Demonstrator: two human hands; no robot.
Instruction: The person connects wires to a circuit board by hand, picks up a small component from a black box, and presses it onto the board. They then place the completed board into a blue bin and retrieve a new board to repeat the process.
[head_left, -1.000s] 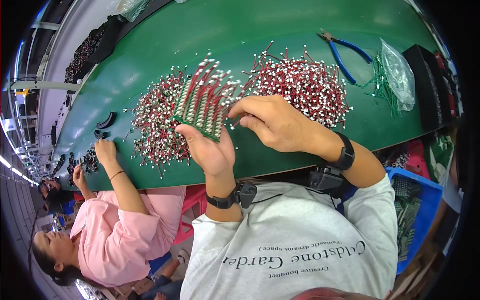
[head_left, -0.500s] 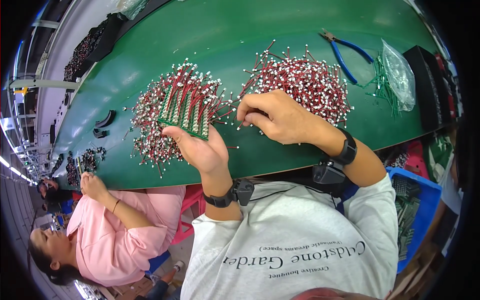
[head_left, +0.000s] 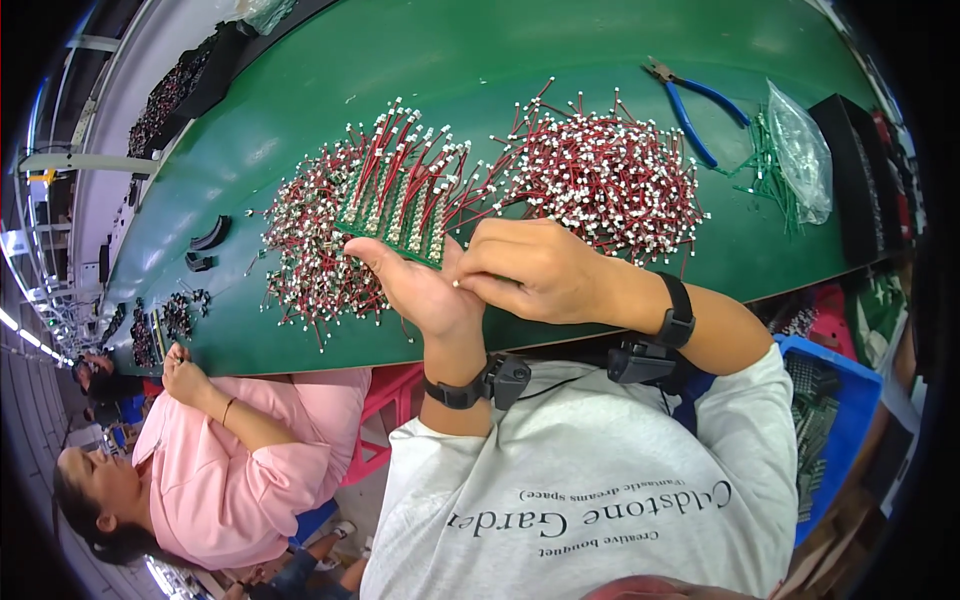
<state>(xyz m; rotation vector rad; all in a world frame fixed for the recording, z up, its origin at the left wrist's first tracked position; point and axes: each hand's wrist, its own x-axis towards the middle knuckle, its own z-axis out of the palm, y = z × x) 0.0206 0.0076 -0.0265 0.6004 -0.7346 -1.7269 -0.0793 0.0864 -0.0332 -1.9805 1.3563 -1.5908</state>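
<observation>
My left hand (head_left: 428,298) is palm up with the thumb over the near edge of a green circuit board (head_left: 392,232), which it holds tilted. Rows of small white connectors cover the board, and short red wires with white plugs stand up from its far part. Beside the board's near right corner, my right hand (head_left: 540,272) is closed in a pinch against the left palm. A small white plug (head_left: 456,283) shows at its fingertips; any wire on it is hidden. Loose red plug wires (head_left: 298,215) lie heaped beneath and left of the board.
Another heap of red plug wires (head_left: 610,170) lies beyond my right hand. Blue-handled cutters (head_left: 690,110), green wires (head_left: 768,170), a clear plastic bag (head_left: 798,150) and a black box (head_left: 850,175) are at right. A person in pink (head_left: 245,460) works at left.
My right hand has come nearer and left, from the gap between the heaps to my left palm. The left hand and board have shifted slightly right.
</observation>
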